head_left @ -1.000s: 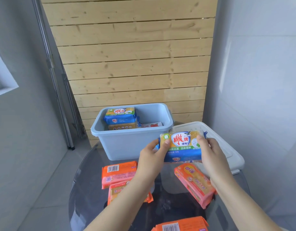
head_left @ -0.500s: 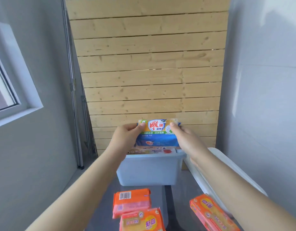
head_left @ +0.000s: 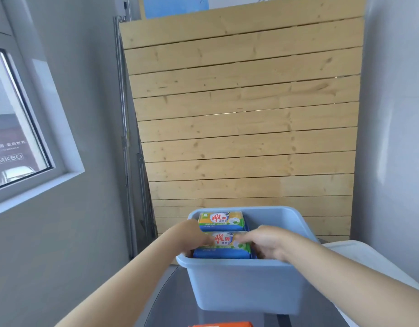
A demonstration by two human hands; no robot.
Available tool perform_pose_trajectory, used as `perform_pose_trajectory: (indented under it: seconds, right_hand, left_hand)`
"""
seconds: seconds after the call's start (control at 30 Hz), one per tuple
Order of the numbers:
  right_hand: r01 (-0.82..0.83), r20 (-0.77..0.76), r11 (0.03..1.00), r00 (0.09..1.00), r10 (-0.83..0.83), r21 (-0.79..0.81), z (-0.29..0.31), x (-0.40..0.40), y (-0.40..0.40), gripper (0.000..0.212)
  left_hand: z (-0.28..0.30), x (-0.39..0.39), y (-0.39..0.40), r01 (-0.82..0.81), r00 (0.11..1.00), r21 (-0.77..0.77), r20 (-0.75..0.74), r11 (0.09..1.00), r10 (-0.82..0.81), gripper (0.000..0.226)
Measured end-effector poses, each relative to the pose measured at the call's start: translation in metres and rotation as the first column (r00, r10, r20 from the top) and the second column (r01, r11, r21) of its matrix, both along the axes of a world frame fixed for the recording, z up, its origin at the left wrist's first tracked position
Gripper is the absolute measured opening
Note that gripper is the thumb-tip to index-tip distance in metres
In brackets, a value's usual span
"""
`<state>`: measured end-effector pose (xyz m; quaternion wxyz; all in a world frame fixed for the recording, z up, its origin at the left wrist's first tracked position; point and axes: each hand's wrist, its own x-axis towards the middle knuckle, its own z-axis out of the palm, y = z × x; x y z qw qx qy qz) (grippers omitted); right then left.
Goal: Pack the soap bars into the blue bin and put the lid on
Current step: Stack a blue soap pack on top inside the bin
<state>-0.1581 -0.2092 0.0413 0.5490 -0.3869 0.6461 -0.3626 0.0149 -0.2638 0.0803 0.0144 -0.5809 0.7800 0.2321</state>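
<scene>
A blue-and-yellow soap bar (head_left: 224, 245) is seen being lowered into the blue bin (head_left: 246, 286), held at either end by the left hand (head_left: 194, 239) and the right hand (head_left: 265, 244). Half a second earlier the same bar was held up above the bin's rim, and a second ago it was lifted over the surface (head_left: 166, 303) in front of the bin; it has now been brought below the rim, at the 6 o'clock side of the bin's inside. The fingers of both hands are curled around the short ends of the bar; whether it already rests on what lies beneath cannot be told, since the near wall hides the bottom. A second bar of the same kind (head_left: 221, 220) is seen just beyond it, toward 12 o'clock, lying flat at about the same height. The right part of the bin, toward 3 o'clock, appears unfilled as far as it can be seen. The white lid (head_left: 359, 258) is left lying on the surface at the bin's 3 o'clock side, partly hidden by the right forearm. An orange soap bar (head_left: 224, 324) is glimpsed at the bottom edge of the view, at 6 o'clock from the bin, not yet packed. The placing of this bar is judged to be nearly done, with release of the fingers expected to follow; with at least the orange bar left outside and the lid off, the task is judged to be only partly complete.
</scene>
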Motion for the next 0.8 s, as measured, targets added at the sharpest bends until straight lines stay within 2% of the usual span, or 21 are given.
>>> perform_pose_trajectory:
  seconds: [0.13, 0.3, 0.43, 0.53, 0.57, 0.67, 0.73, 0.8]
  right_hand:
    - [-0.064, 0.052, 0.997, 0.997, 0.061, 0.052, -0.005, 0.000, -0.010, 0.014]
    - [-0.110, -0.013, 0.991, 0.994, 0.112, 0.069, -0.008, -0.006, -0.013, 0.028]
    - [-0.128, -0.074, 0.990, 0.988, 0.132, 0.061, -0.007, -0.004, -0.014, 0.021]
    - [-0.157, -0.093, 0.985, 0.982, 0.163, 0.074, -0.006, -0.004, -0.013, 0.022]
    - [-0.158, -0.102, 0.985, 0.981, 0.165, 0.074, -0.006, -0.004, -0.013, 0.024]
    - [-0.165, -0.107, 0.985, 0.980, 0.171, 0.058, -0.009, 0.000, -0.015, 0.034]
    - [-0.165, -0.106, 0.985, 0.980, 0.169, 0.049, -0.010, 0.004, -0.013, 0.041]
    - [-0.143, -0.269, 0.988, 0.951, 0.151, 0.051, -0.007, 0.005, -0.010, 0.049]
  left_hand:
    - [0.004, -0.005, -0.007, -0.009, 1.000, 0.046, -0.010, 0.999, 0.010, 0.031]
    - [-0.003, -0.001, -0.011, 0.010, 0.998, -0.181, -0.064, 0.983, -0.022, 0.024]
    - [-0.016, 0.001, 0.001, -0.029, 0.994, -0.307, -0.111, 0.951, -0.005, 0.022]
    - [-0.023, 0.004, 0.001, -0.016, 0.997, -0.440, -0.072, 0.898, -0.018, 0.023]
    - [-0.025, 0.008, -0.002, -0.008, 0.996, -0.451, -0.087, 0.893, -0.035, 0.023]
    - [-0.030, 0.015, -0.006, -0.076, 0.966, -0.338, -0.260, 0.938, -0.015, 0.026]
    - [-0.033, 0.018, -0.007, -0.109, 0.952, -0.338, -0.308, 0.935, 0.000, 0.030]
    - [-0.035, 0.018, -0.005, -0.124, 0.946, -0.332, -0.323, 0.935, 0.011, 0.032]
